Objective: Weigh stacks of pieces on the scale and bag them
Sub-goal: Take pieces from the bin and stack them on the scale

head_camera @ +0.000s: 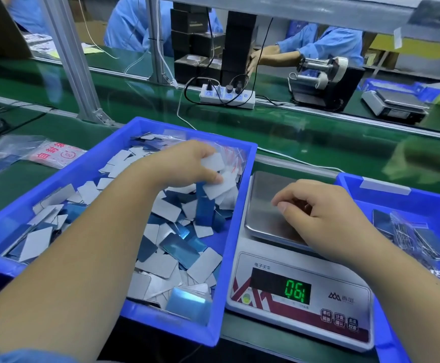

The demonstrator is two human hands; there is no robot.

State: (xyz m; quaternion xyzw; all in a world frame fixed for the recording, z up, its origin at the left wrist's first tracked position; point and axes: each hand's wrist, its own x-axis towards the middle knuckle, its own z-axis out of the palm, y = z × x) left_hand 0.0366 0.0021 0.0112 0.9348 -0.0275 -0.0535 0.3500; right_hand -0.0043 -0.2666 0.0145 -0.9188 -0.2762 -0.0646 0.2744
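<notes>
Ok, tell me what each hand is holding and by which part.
Left hand grips a few pieces over the blue bin, pinched near their upper ends. Right hand holds nothing above the scale pan.

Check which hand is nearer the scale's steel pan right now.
Right. The right hand hovers directly over the steel pan, fingers loosely curled, holding nothing visible. The left hand is off to the pan's left, inside the blue bin, gripping white pieces.

Bare forearms and hands, a blue sleeve [17, 356] (lower left corner).
</notes>
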